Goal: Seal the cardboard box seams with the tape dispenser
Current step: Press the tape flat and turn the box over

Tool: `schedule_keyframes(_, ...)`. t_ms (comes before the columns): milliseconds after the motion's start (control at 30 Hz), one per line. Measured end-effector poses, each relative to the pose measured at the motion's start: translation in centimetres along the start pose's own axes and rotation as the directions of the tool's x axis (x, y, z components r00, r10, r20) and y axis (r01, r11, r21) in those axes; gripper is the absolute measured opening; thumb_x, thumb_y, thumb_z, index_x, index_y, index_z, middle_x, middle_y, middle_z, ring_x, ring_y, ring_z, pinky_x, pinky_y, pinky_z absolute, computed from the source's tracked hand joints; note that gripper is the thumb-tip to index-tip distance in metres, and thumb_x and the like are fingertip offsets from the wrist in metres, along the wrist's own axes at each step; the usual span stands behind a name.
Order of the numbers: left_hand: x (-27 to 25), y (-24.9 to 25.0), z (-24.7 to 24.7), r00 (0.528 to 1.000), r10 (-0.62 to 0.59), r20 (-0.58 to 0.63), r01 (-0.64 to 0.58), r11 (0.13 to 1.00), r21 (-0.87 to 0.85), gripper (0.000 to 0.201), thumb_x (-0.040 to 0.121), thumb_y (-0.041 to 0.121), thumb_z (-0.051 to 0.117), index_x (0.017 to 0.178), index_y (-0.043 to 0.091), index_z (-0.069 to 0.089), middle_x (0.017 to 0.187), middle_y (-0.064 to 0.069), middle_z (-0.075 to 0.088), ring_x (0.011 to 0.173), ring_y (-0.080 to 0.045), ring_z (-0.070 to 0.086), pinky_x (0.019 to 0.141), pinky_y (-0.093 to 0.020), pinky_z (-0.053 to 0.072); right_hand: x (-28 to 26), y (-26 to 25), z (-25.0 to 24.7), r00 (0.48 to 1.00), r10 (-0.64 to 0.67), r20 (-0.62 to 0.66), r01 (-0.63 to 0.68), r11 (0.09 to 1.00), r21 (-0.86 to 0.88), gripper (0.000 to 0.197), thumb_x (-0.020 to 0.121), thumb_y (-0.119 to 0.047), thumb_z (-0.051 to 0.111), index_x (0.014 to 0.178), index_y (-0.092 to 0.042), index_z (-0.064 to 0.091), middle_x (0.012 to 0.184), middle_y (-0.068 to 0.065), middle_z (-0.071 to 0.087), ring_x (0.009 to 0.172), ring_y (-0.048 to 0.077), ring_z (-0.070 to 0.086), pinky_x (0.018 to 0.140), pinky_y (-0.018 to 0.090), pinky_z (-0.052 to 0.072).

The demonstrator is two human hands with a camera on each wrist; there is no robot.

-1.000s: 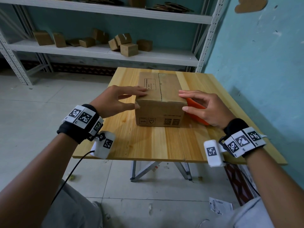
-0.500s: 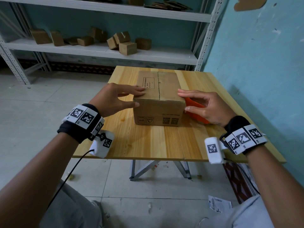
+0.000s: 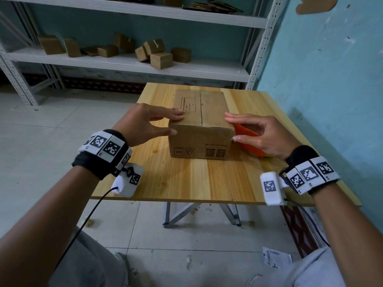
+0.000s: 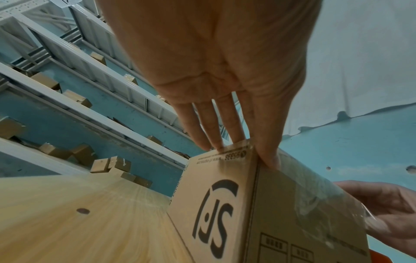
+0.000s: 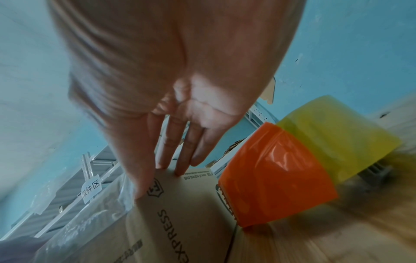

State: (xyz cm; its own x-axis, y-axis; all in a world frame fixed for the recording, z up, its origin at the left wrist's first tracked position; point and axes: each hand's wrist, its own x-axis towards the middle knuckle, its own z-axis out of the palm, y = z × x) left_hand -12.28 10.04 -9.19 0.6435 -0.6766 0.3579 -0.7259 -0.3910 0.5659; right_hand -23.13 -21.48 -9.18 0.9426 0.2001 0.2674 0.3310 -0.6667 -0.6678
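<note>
A closed cardboard box [image 3: 199,112] stands on the wooden table [image 3: 196,179], its top centre seam running away from me. My left hand [image 3: 177,124] touches the near left corner, straight fingers on the top edge and thumb on the front face. My right hand [image 3: 231,129] does the same at the near right corner. The left wrist view shows that hand [image 4: 243,154] on the box [image 4: 213,204], with shiny clear tape [image 4: 315,204] on the adjoining face. The orange tape dispenser [image 3: 246,137] lies right of the box behind my right hand [image 5: 159,184]; its yellow roll [image 5: 337,138] shows.
White metal shelving [image 3: 124,63] behind the table carries several small cardboard boxes [image 3: 160,60]. A blue wall [image 3: 321,79] runs close along the table's right side. A printed slip [image 3: 276,258] lies on the tiled floor near my right knee.
Both hands have kept their places on the box's near corners. The box has shifted only slightly, if at all.
</note>
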Motion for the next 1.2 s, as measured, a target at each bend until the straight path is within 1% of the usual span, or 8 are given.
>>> schedule_keyframes(200, 0.04, 0.06, 0.01, 1.0, -0.01, -0.001, 0.01, 1.0, -0.011, 0.044, 0.077, 0.025, 0.072, 0.12, 0.024, 0.063, 0.13, 0.016, 0.057, 0.126, 0.002, 0.047, 0.103, -0.016, 0.04, 0.05, 0.04, -0.17, 1.0, 0.007, 0.017, -0.007, 1.0, 0.001, 0.05, 0.087, -0.016, 0.072, 0.134, -0.027, 0.059, 0.143, -0.018, 0.052, 0.136, -0.001, 0.042, 0.115, 0.036, 0.037)
schedule_keyframes(367, -0.02, 0.14, 0.04, 1.0, -0.005, 0.001, 0.005, 1.0, -0.023, 0.043, 0.078, 0.023, 0.072, 0.12, 0.023, 0.064, 0.131, 0.014, 0.057, 0.126, 0.002, 0.047, 0.105, -0.023, 0.041, -0.04, -0.05, -0.22, 0.999, 0.011, 0.036, -0.012, 1.0, 0.029, 0.051, 0.087, -0.011, 0.071, 0.135, -0.024, 0.058, 0.144, -0.015, 0.051, 0.136, -0.001, 0.041, 0.115, 0.032, 0.036)
schedule_keyframes(467, -0.05, 0.21, 0.01, 1.0, -0.008, 0.0, 0.008, 0.999, -0.032, 0.043, 0.077, 0.023, 0.072, 0.119, 0.023, 0.064, 0.13, 0.014, 0.057, 0.126, 0.001, 0.047, 0.106, -0.025, 0.042, -0.03, -0.07, -0.28, 0.999, 0.009, 0.049, -0.011, 0.999, 0.048, 0.051, 0.088, -0.008, 0.069, 0.136, -0.022, 0.058, 0.145, -0.013, 0.051, 0.137, 0.001, 0.041, 0.116, 0.035, 0.035)
schedule_keyframes(600, -0.02, 0.2, -0.01, 1.0, -0.01, 0.005, 0.01, 0.999, -0.03, 0.043, 0.078, 0.023, 0.072, 0.12, 0.024, 0.064, 0.131, 0.014, 0.057, 0.127, 0.001, 0.047, 0.106, -0.026, 0.041, -0.05, -0.26, 0.03, 1.0, 0.013, 0.01, -0.013, 0.999, 0.047, 0.051, 0.084, -0.024, 0.074, 0.134, -0.024, 0.06, 0.143, -0.014, 0.053, 0.135, 0.001, 0.043, 0.113, 0.037, 0.039)
schedule_keyframes(667, 0.03, 0.16, -0.01, 1.0, -0.008, 0.006, 0.009, 1.0, -0.021, 0.043, 0.078, 0.024, 0.072, 0.12, 0.024, 0.063, 0.131, 0.015, 0.057, 0.127, 0.001, 0.047, 0.106, -0.025, 0.041, -0.02, -0.13, 0.07, 1.0, 0.004, -0.006, -0.004, 1.0, 0.012, 0.053, 0.082, -0.026, 0.076, 0.133, -0.025, 0.06, 0.142, -0.016, 0.054, 0.135, 0.0, 0.044, 0.113, 0.037, 0.039)
schedule_keyframes(867, 0.1, -0.02, -0.08, 1.0, -0.005, 0.009, 0.005, 1.0, -0.012, 0.044, 0.078, 0.025, 0.072, 0.121, 0.024, 0.063, 0.131, 0.015, 0.057, 0.127, 0.002, 0.047, 0.105, -0.023, 0.041, 0.31, 0.1, -0.32, 1.0, -0.01, -0.002, 0.009, 1.0, -0.028, 0.048, 0.084, -0.019, 0.074, 0.13, -0.027, 0.062, 0.138, -0.018, 0.055, 0.131, -0.006, 0.045, 0.111, 0.022, 0.038)
schedule_keyframes(1067, 0.28, -0.09, -0.15, 1.0, -0.017, 0.014, 0.017, 1.0, -0.019, 0.043, 0.078, 0.025, 0.071, 0.12, 0.025, 0.063, 0.131, 0.016, 0.057, 0.126, 0.002, 0.047, 0.103, -0.021, 0.041, 0.55, 0.31, -0.59, 1.0, -0.02, 0.002, 0.02, 0.999, -0.039, 0.047, 0.082, -0.023, 0.074, 0.128, -0.025, 0.064, 0.138, -0.016, 0.057, 0.132, -0.001, 0.047, 0.113, 0.034, 0.037)
schedule_keyframes(1200, 0.37, -0.09, -0.13, 1.0, -0.013, 0.019, 0.014, 1.0, -0.027, 0.043, 0.078, 0.026, 0.07, 0.12, 0.025, 0.063, 0.132, 0.014, 0.057, 0.126, 0.0, 0.047, 0.099, -0.018, 0.043, 0.54, 0.4, -0.6, 1.0, -0.026, 0.011, 0.027, 0.999, -0.04, 0.048, 0.083, -0.022, 0.073, 0.129, -0.023, 0.063, 0.139, -0.014, 0.057, 0.133, 0.0, 0.046, 0.115, 0.036, 0.036)
